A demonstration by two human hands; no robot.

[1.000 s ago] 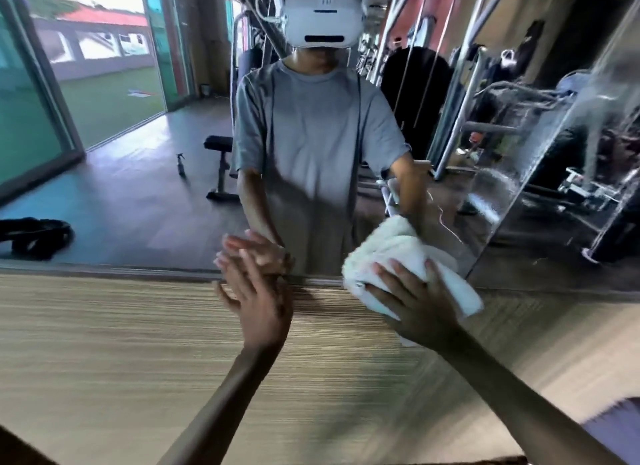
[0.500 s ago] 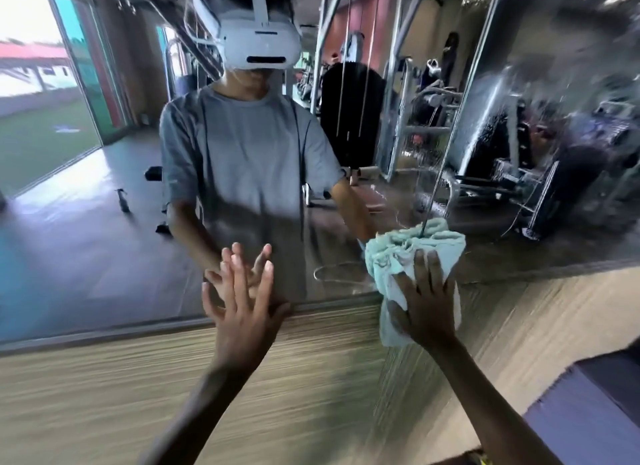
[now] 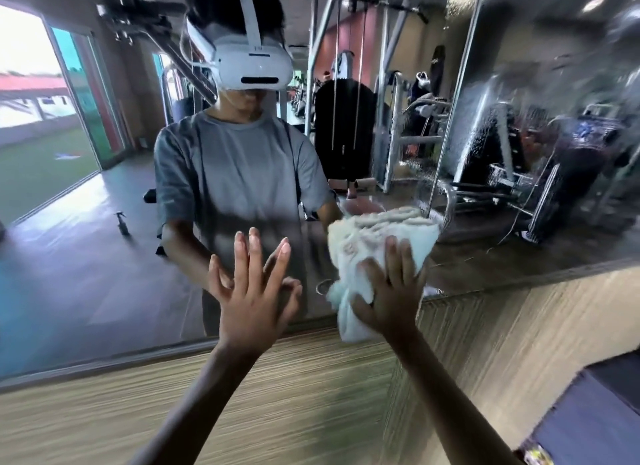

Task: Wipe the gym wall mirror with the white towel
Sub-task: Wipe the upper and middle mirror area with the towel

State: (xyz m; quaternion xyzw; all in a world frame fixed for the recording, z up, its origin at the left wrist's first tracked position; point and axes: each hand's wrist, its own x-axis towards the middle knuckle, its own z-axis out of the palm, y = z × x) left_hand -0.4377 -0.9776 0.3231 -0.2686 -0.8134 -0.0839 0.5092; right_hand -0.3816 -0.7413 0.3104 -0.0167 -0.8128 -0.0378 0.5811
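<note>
Position: I stand square to the mirror, working its lower band.

Right hand: flat and spread. The fingers are straight and press the towel against the glass. Nothing is gripped; the cloth is pinned by pressure only.

Towel: bunched, on the glass near the bottom edge, just left of the seam between the two panes. Its lower tail hangs over the wood panel below.

Left hand: open, fingers fanned, holding nothing. The tips appear to meet their own reflection, so I judge it braced on the glass (a likely source of fresh prints).

Condition of surface: the right-hand pane shows wet streaks; the left pane reads clearer.

Recommendations for the stroke in hand:
- Spread the load across the whole palm, so the wad does not roll out from under the fingers.
- Run overlapping passes across the seam into the streaked pane.
- Turn the towel to a drier face if it only smears.
- Gather the loose tail so it does not drag along the panel.
- Move the left hand off the glass, or wipe its spot last.
</note>
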